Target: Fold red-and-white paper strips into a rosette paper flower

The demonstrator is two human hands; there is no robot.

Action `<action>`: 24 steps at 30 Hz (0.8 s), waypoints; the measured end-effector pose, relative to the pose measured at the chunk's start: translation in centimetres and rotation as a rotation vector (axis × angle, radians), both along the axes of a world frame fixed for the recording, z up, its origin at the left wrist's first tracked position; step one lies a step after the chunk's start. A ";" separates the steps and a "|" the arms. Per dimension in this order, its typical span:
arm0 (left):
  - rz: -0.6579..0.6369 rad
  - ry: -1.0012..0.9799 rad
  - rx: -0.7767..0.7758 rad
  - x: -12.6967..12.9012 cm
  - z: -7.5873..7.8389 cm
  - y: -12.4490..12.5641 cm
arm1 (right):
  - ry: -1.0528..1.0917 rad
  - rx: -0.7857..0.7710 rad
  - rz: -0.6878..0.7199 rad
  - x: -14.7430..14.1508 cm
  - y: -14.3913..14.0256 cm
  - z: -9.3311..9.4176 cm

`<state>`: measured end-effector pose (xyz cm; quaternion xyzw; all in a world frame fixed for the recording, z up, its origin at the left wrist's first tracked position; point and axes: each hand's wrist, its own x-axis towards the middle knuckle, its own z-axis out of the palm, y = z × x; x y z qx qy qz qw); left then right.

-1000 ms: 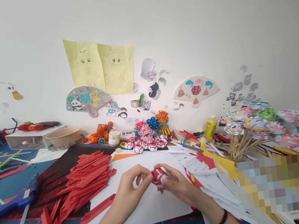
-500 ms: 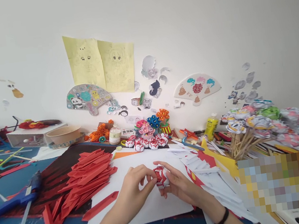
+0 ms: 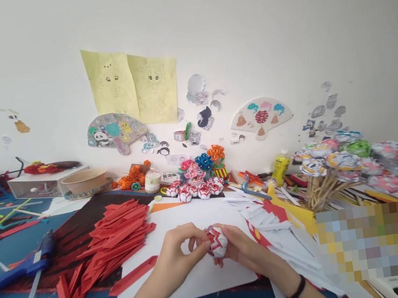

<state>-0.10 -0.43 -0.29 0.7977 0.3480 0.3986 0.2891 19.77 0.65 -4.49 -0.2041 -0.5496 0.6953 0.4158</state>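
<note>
A small red and white folded-paper flower [image 3: 218, 241] is held between both hands above a white sheet of paper [image 3: 199, 282]. My left hand [image 3: 183, 247] pinches at its left side with thumb and forefinger. My right hand [image 3: 240, 244] wraps round its right side, some of the fingers hidden behind the flower. Left of the sheet lies a heap of folded red paper strips [image 3: 118, 234], one strip lying over the sheet's edge. To the right spreads a pile of folded white paper strips [image 3: 273, 227]. Several finished-looking red and white flowers [image 3: 193, 189] sit in a cluster beyond the hands.
A blue glue gun [image 3: 34, 266] lies at the left. Behind stand a tan bowl [image 3: 87, 180], a small jar [image 3: 152, 181] and a yellow bottle [image 3: 280, 167]. Paper flowers on sticks [image 3: 321, 176] fill the right. Fans and drawings hang on the wall. A blurred patch covers the lower right.
The flower has turned in my hands, so more of its white outer petals now face the camera. My right fingers have shifted round behind it. The camera view has moved slightly.
</note>
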 end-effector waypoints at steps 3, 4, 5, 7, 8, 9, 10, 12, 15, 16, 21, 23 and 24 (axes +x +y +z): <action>-0.005 -0.066 -0.043 -0.2 -0.1 0.4 | 0.015 -0.004 0.008 0.2 0.0 0.0; -0.006 -0.074 -0.044 -0.3 -0.2 0.5 | 0.018 -0.008 0.001 0.3 0.1 0.0; -0.006 -0.078 -0.044 -0.3 -0.2 0.6 | 0.023 -0.013 -0.012 0.4 0.1 0.0; -0.001 -0.081 -0.041 -0.3 -0.3 0.7 | 0.041 -0.014 -0.070 0.4 0.3 -0.1; 0.007 -0.087 -0.037 -0.3 -0.3 0.7 | 0.049 -0.005 -0.107 0.5 0.3 -0.2; 0.020 -0.099 -0.033 -0.3 -0.2 0.7 | 0.053 0.007 -0.144 0.5 0.4 -0.2; 0.035 -0.113 -0.028 -0.3 -0.2 0.7 | 0.049 0.020 -0.176 0.4 0.4 -0.2; 0.055 -0.132 -0.018 -0.3 -0.1 0.6 | 0.027 0.040 -0.222 0.4 0.4 -0.2; 0.029 -0.114 -0.022 -0.1 0.1 0.4 | -0.018 0.059 -0.246 0.3 0.2 -0.1; 0.016 -0.101 -0.023 0.0 0.1 0.3 | -0.028 0.067 -0.250 0.3 0.2 -0.1; 0.006 -0.034 -0.002 0.3 0.0 0.0 | -0.069 0.101 -0.306 0.3 0.1 0.0; 0.016 -0.025 0.003 0.3 -0.1 0.0 | -0.085 0.114 -0.313 0.4 0.1 0.1; 0.020 -0.024 0.005 0.3 -0.1 0.0 | -0.088 0.121 -0.314 0.4 0.1 0.2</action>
